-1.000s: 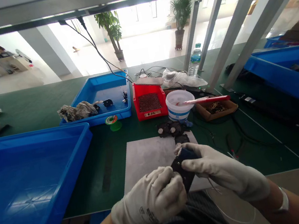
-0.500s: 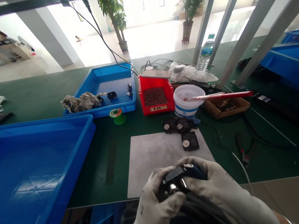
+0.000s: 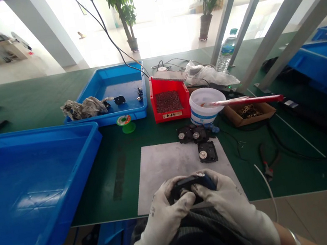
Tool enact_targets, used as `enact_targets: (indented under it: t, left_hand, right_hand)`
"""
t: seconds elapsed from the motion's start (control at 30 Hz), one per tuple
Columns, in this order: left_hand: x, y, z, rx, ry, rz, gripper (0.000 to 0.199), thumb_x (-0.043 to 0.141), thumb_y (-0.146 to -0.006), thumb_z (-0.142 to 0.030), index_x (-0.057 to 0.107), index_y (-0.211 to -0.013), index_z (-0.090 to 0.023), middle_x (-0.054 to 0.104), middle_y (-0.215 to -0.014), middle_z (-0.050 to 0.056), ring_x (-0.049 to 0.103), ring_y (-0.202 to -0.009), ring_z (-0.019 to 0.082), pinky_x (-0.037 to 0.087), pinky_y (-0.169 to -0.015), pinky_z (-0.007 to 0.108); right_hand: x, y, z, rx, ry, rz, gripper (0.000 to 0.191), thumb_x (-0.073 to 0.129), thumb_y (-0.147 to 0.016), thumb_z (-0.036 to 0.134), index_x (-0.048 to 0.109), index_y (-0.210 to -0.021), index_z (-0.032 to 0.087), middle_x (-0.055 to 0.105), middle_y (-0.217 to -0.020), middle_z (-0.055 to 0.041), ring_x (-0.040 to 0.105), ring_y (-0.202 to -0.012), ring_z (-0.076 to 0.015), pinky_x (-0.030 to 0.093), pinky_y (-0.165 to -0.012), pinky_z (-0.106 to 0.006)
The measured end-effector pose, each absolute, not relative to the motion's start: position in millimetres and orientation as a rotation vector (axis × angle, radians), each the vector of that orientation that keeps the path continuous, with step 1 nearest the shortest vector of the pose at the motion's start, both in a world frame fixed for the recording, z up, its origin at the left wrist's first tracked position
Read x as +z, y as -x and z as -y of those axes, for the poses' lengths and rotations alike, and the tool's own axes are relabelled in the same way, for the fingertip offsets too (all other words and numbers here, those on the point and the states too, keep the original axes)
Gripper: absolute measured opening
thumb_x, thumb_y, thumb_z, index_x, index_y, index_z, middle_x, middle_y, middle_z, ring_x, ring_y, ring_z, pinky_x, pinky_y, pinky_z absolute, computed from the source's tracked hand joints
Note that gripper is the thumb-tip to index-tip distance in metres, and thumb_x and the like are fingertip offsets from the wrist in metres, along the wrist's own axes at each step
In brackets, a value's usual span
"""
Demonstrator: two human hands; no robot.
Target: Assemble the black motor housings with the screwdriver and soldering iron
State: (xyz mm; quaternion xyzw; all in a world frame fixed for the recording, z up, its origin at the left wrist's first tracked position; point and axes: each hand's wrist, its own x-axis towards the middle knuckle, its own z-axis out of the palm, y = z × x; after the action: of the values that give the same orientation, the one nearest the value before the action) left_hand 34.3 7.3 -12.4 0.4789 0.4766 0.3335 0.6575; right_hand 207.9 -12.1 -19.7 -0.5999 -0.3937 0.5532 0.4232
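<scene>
Green bench mat [image 3: 99,188], your left hand [image 3: 162,209] and right hand [image 3: 227,200] wrapped round that black housing [image 3: 190,184]; one loose grip and it could drop onto the grey sheet [image 3: 156,170].

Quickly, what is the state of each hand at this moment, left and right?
Left hand: closed, holding a dark component.
Right hand: closed, holding the same dark component.
</scene>
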Motion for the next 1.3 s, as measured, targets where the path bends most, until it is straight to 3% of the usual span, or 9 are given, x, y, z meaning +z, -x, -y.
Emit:
enact_targets:
  t: [0.1, 0.27, 0.47, 0.63, 0.8, 0.93, 1.13, 1.3]
  left_hand:
    - [-17, -37, -4, 0.845, -0.799, -1.041, 0.052, 0.087, -0.079, -0.035, 0.068, -0.125, -0.022, 0.075, -0.122, 0.008, 0.070, -0.112, 0.028, 0.055, -0.099, 0.037]
    - [-3, -31, -8, 0.743, -0.789, -0.941, 0.048, 0.092, -0.075, -0.032, 0.075, -0.117, -0.018, 0.079, -0.112, 0.010, 0.074, -0.103, 0.027, 0.057, -0.092, 0.035]
    - [2, -32, -9, 0.755, -1.041, -0.974, 0.048, 0.092, -0.072, -0.032, 0.076, -0.115, -0.018, 0.079, -0.113, 0.011, 0.072, -0.108, 0.032, 0.056, -0.095, 0.039]
    - [-16, -41, 8, 0.822, -0.944, -0.829, 0.061, 0.087, -0.080, -0.043, 0.064, -0.132, -0.021, 0.072, -0.134, 0.012, 0.065, -0.126, 0.033, 0.052, -0.109, 0.043]
    - [-26, -37, 15, 0.796, -0.999, -0.943, 0.057, 0.084, -0.084, -0.044, 0.064, -0.133, -0.021, 0.074, -0.129, 0.011, 0.068, -0.121, 0.032, 0.054, -0.107, 0.042]
    - [-19, -32, 13, 0.735, -1.083, -0.944, 0.056, 0.084, -0.085, -0.043, 0.066, -0.133, -0.021, 0.075, -0.130, 0.011, 0.068, -0.124, 0.033, 0.054, -0.108, 0.042]
    - [-5, -36, 9, 0.717, -0.934, -0.962, 0.055, 0.091, -0.074, -0.044, 0.073, -0.120, -0.019, 0.080, -0.118, 0.010, 0.073, -0.112, 0.032, 0.060, -0.096, 0.038]
    - [-5, -40, 6, 0.746, -0.991, -1.002, 0.048, 0.088, -0.079, -0.044, 0.075, -0.117, -0.017, 0.080, -0.116, 0.011, 0.073, -0.112, 0.032, 0.057, -0.102, 0.040]
  right_hand:
    - [-22, -212, 13, 1.463, 1.442, 0.838, 0.043, 0.083, -0.077, 0.054, 0.073, -0.099, 0.019, 0.076, -0.095, -0.0058, 0.070, -0.091, -0.0243, 0.056, -0.085, -0.034]
    - [0, -237, 15, 1.524, 1.429, 0.934, 0.052, 0.086, -0.077, 0.054, 0.072, -0.115, 0.021, 0.075, -0.110, -0.0074, 0.068, -0.101, -0.0249, 0.054, -0.088, -0.033]
    - [8, -233, 16, 1.747, 1.315, 0.951, 0.054, 0.093, -0.070, 0.052, 0.073, -0.108, 0.020, 0.076, -0.098, -0.0049, 0.069, -0.091, -0.0239, 0.055, -0.081, -0.033]
    - [-1, -215, 24, 1.680, 1.236, 0.698, 0.052, 0.092, -0.073, 0.053, 0.075, -0.108, 0.019, 0.078, -0.096, -0.0055, 0.071, -0.090, -0.0225, 0.056, -0.082, -0.031]
    - [-10, -214, 31, 1.715, 1.317, 0.760, 0.055, 0.092, -0.071, 0.055, 0.077, -0.106, 0.017, 0.078, -0.092, -0.0056, 0.071, -0.083, -0.0225, 0.056, -0.072, -0.029]
    - [-6, -217, 33, 1.693, 1.360, 0.895, 0.059, 0.087, -0.076, 0.060, 0.078, -0.113, 0.016, 0.079, -0.098, -0.0083, 0.072, -0.092, -0.0260, 0.057, -0.079, -0.033]
    - [-5, -211, 40, 1.623, 1.345, 0.946, 0.068, 0.080, -0.076, 0.074, 0.078, -0.111, 0.016, 0.080, -0.102, -0.0117, 0.073, -0.097, -0.0308, 0.059, -0.085, -0.039]
    - [-9, -205, 38, 1.595, 1.327, 0.872, 0.057, 0.080, -0.083, 0.063, 0.077, -0.117, 0.018, 0.079, -0.109, -0.0109, 0.073, -0.104, -0.0298, 0.057, -0.096, -0.040]
